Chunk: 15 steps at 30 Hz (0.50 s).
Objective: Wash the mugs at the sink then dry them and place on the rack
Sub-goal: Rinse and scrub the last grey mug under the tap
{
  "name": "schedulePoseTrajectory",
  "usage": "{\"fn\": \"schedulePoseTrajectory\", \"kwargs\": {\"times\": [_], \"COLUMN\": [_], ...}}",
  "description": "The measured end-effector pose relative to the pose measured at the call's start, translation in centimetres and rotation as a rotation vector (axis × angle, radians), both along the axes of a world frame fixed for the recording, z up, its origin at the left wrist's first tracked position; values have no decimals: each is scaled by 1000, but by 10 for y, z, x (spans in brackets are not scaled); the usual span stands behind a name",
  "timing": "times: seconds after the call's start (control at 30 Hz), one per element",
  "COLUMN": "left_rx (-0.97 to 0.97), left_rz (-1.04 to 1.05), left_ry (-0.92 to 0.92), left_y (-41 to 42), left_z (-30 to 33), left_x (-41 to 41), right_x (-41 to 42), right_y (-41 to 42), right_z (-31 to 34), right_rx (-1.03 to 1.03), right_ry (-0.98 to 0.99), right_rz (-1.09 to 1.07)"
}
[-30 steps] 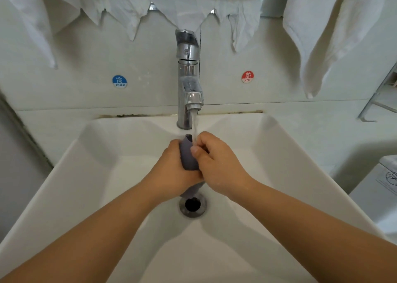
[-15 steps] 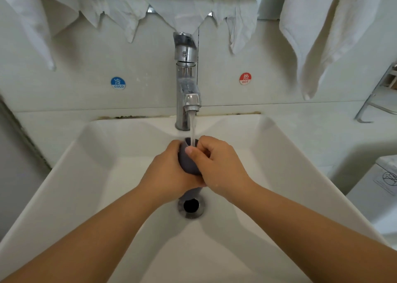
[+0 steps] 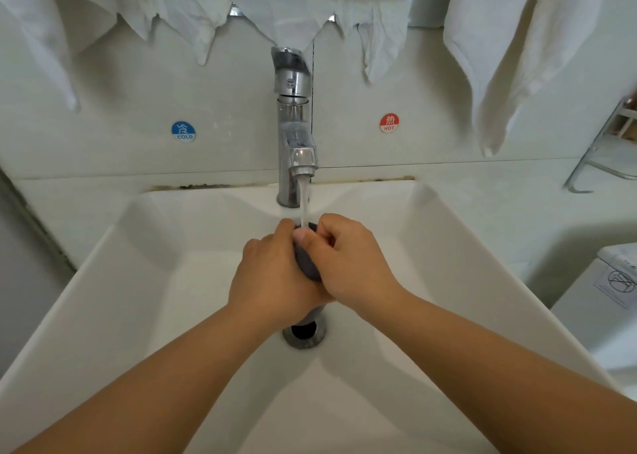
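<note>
Over the middle of the white sink (image 3: 113, 315) we've got both hands locked around a dark grey mug (image 3: 306, 264), right under the stream of water (image 3: 304, 202) pouring from the chrome faucet (image 3: 293, 126). The mug sits above the drain (image 3: 305, 333), clear of the basin floor, mostly hidden between the palms. Our left hand (image 3: 272, 281) wraps it from the left, fingers curled round the far side. Our right hand (image 3: 355, 264) grips from the right, fingers curled at the rim, thumb laid across the mug's near face just below where the water lands. How the inner fingers sit we can't tell.

Now the room: pale wall tiles behind the faucet, a blue COLD sticker (image 3: 183, 131) to the left, a red HOT sticker (image 3: 389, 122) to the right. Dark grime runs along the seam where the sink meets the ledge. White cloths (image 3: 206, 16) hang in ragged points across the top, and a thicker white towel (image 3: 510, 57) drapes down on the right. Beside it, at the right edge, there's a metal rack (image 3: 606, 157) standing on the ledge, and below that a white appliance (image 3: 599, 309) with a label on its side.
</note>
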State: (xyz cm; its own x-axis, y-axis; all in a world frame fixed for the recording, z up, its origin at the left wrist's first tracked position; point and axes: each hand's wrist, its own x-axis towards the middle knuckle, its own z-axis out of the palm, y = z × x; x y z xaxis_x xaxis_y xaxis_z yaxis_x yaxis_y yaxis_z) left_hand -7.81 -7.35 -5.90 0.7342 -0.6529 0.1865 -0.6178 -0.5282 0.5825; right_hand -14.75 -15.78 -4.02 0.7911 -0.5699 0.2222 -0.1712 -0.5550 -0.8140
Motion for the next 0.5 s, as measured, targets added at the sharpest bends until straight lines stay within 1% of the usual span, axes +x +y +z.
{"fn": "schedulePoseTrajectory", "kwargs": {"times": [0.13, 0.17, 0.27, 0.37, 0.43, 0.5], "left_rx": [-69, -81, -85, -120, -126, -124], "left_rz": [29, 31, -2, 0, 12, 38], "left_ry": [71, 68, 29, 70, 37, 8], "left_y": [5, 6, 1, -4, -3, 1], "left_z": [-1, -2, -8, -8, -7, -6], "left_x": [9, 10, 4, -4, -3, 2], "right_x": [-5, -4, 2, 5, 0, -6], "right_y": [-4, -3, -1, 0, 1, 3], "right_z": [4, 3, 4, 4, 4, 5], "right_rx": [54, 62, 78, 11, -7, -41], "right_ry": [66, 66, 19, 7, 2, 40], "right_rz": [140, 133, 11, -65, -31, 70]}}
